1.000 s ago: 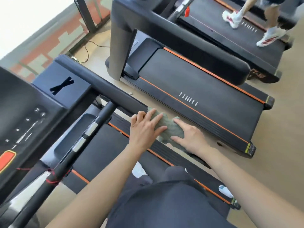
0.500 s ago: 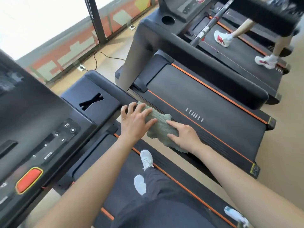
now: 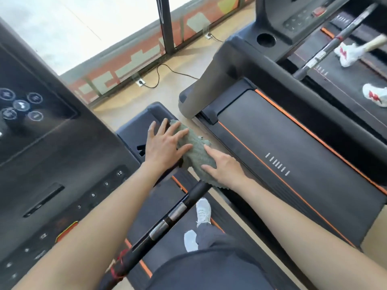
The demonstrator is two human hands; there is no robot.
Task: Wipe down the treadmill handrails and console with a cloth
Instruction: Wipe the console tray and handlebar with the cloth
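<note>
— What are the hands doing?
— My left hand (image 3: 165, 147) lies flat on the green cloth (image 3: 196, 151), fingers spread and straight. My right hand (image 3: 224, 167), at its 4 o'clock, presses the cloth too, released, gripping nothing.
— And the cloth?
— Draped over the right handrail (image 3: 159, 111). The console (image 3: 52, 164) is at 9 o'clock, the neighbouring treadmill (image 3: 293, 153) at 3 o'clock.

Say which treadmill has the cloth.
The nearest treadmill: left hand and right hand press the green cloth on its handrail. The middle one and far one bear none.
</note>
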